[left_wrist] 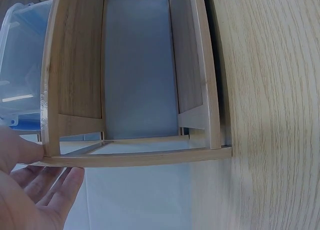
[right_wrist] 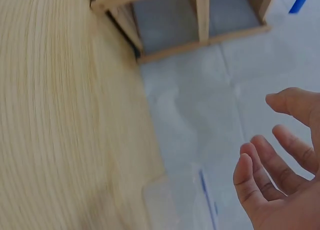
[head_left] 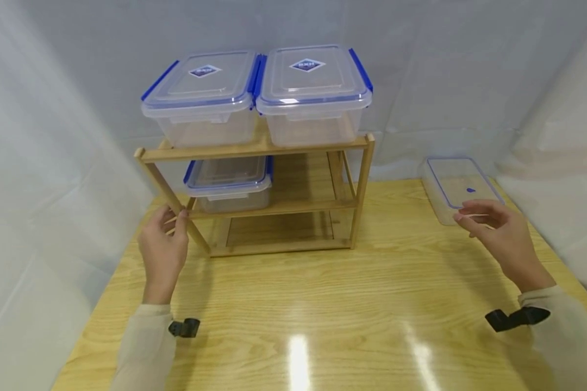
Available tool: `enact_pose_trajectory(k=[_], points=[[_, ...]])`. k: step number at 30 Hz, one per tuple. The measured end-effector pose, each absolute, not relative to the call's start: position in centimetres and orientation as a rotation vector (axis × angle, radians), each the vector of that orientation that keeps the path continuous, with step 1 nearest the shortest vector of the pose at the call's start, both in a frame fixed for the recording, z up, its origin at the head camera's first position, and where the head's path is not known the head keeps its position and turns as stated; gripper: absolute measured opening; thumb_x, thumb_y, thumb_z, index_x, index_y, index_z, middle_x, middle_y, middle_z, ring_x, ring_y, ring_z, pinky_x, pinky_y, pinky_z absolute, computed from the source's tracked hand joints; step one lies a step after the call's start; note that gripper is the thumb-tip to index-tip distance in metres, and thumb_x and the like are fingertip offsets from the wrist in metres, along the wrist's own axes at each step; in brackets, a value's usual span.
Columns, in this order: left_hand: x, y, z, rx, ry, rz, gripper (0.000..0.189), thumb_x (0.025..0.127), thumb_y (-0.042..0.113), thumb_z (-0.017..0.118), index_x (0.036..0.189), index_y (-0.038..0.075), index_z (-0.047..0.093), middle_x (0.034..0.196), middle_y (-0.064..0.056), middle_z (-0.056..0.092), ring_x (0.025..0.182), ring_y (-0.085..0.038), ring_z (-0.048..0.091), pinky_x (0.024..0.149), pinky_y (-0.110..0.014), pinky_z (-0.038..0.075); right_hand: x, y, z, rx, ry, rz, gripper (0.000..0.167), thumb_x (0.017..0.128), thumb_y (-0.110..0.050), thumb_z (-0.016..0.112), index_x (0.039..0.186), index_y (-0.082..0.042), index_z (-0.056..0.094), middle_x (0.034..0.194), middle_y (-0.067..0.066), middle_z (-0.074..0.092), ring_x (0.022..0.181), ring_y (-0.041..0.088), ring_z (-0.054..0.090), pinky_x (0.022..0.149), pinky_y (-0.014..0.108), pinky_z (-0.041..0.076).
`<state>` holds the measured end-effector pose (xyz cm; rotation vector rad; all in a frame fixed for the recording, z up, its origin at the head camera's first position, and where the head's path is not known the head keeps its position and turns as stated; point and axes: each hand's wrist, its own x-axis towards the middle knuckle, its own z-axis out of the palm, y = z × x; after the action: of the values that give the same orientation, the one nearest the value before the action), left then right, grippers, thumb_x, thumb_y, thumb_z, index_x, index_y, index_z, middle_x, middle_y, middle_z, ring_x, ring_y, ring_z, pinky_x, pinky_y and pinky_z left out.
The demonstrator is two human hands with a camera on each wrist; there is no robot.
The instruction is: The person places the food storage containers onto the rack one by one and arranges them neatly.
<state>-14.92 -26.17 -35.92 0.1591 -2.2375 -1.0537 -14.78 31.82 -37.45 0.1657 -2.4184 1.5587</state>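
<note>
In the head view my left hand [head_left: 163, 247] pinches the left front post of a wooden three-level rack [head_left: 303, 208]. The left wrist view has the thumb [left_wrist: 22, 151] on one side of the post and the fingertips on the other, level with the middle shelf. My right hand [head_left: 506, 241] holds nothing; its fingers are loosely bent with the thumb apart. In the head view it overlaps the near end of a clear container [head_left: 462, 176] with a blue-edged lid on the table's right side. The right wrist view also shows that container [right_wrist: 175, 202] below the spread fingers.
Two clear lidded boxes with blue clips, a left one [head_left: 203, 89] and a right one [head_left: 313, 81], sit side by side on the rack's top. A smaller lidded box [head_left: 230, 176] stands on the middle shelf's left. Pale sheeting [head_left: 445, 81] hangs behind the wooden table [head_left: 254, 315].
</note>
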Motion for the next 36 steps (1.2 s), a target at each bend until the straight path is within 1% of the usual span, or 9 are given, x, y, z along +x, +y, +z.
enact_pose_trajectory(k=[5,8,10,13,21,24,30,34,36], points=[[-14.9,-26.2,-35.9,0.152,-2.234,-1.051,0.025,0.102,0.018,0.063,0.115,-0.002,0.070,0.111,-0.017,0.074,0.094,-0.034,0.074,0.080,-0.029,0.063,-15.7,34.7,-38.6,-0.002,-2.394,1.505,0.030,0.096,-0.014,0.072,0.124,-0.008,0.066,0.109,-0.014,0.064,0.088,-0.001,0.064,0.062,0.012,0.055],[-14.9,-26.3,-35.9,0.152,-2.234,-1.047,0.025,0.102,0.018,0.063,0.115,-0.002,0.071,0.110,-0.017,0.074,0.094,-0.034,0.074,0.080,-0.031,0.063,-16.2,36.2,-39.1,-0.081,-2.375,1.500,0.027,0.095,-0.017,0.073,0.121,-0.011,0.068,0.110,-0.016,0.062,0.083,-0.004,0.063,0.060,0.011,0.054],[-14.9,-26.3,-35.8,0.156,-2.236,-1.050,0.025,0.102,0.018,0.063,0.115,-0.002,0.071,0.111,-0.017,0.073,0.095,-0.034,0.074,0.081,-0.035,0.063,-16.6,37.0,-39.4,-0.120,-2.359,1.499,0.026,0.095,-0.018,0.073,0.120,-0.013,0.068,0.110,-0.015,0.060,0.081,-0.005,0.063,0.059,0.010,0.054],[-14.9,-26.3,-35.7,0.163,-2.238,-1.052,0.025,0.102,0.017,0.063,0.115,-0.002,0.071,0.111,-0.017,0.074,0.095,-0.034,0.074,0.081,-0.035,0.063,-17.0,38.0,-39.6,-0.160,-2.347,1.508,0.025,0.095,-0.019,0.073,0.119,-0.015,0.067,0.110,-0.014,0.059,0.078,-0.005,0.062,0.058,0.010,0.054],[-14.9,-26.3,-35.8,0.163,-2.245,-1.063,0.025,0.102,0.018,0.063,0.114,-0.001,0.071,0.111,-0.017,0.073,0.094,-0.034,0.074,0.081,-0.037,0.063,-18.2,39.9,-40.2,-0.252,-2.413,1.481,0.027,0.096,-0.031,0.071,0.120,-0.033,0.058,0.110,-0.017,0.052,0.084,-0.004,0.057,0.062,0.008,0.054],[-14.8,-26.2,-35.9,0.158,-2.250,-1.070,0.026,0.102,0.020,0.063,0.115,-0.001,0.071,0.112,-0.017,0.073,0.095,-0.035,0.073,0.082,-0.040,0.063,-18.8,40.3,-40.3,-0.309,-2.414,1.490,0.027,0.095,-0.035,0.071,0.119,-0.035,0.058,0.108,-0.016,0.050,0.084,-0.003,0.055,0.062,0.009,0.054],[-14.8,-26.3,-35.9,0.148,-2.252,-1.071,0.027,0.102,0.021,0.062,0.116,-0.001,0.071,0.113,-0.016,0.073,0.096,-0.035,0.073,0.083,-0.043,0.063,-20.0,40.9,-40.5,-0.407,-2.386,1.563,0.028,0.092,-0.037,0.074,0.116,-0.034,0.059,0.105,-0.016,0.051,0.081,-0.006,0.057,0.060,0.013,0.055],[-14.8,-26.2,-35.8,0.150,-2.248,-1.074,0.026,0.102,0.021,0.062,0.114,-0.001,0.071,0.112,-0.016,0.073,0.096,-0.035,0.073,0.083,-0.042,0.063,-20.5,41.2,-40.7,-0.413,-2.346,1.706,0.030,0.092,-0.035,0.075,0.117,-0.031,0.059,0.096,-0.023,0.059,0.083,-0.004,0.058,0.058,0.016,0.057],[-14.8,-26.2,-35.8,0.148,-2.246,-1.080,0.025,0.102,0.020,0.062,0.113,-0.001,0.071,0.112,-0.017,0.073,0.096,-0.035,0.073,0.083,-0.040,0.063,-20.6,41.3,-40.8,-0.406,-2.286,1.834,0.029,0.093,-0.031,0.076,0.116,-0.029,0.059,0.089,-0.024,0.064,0.080,-0.002,0.059,0.057,0.017,0.057]])
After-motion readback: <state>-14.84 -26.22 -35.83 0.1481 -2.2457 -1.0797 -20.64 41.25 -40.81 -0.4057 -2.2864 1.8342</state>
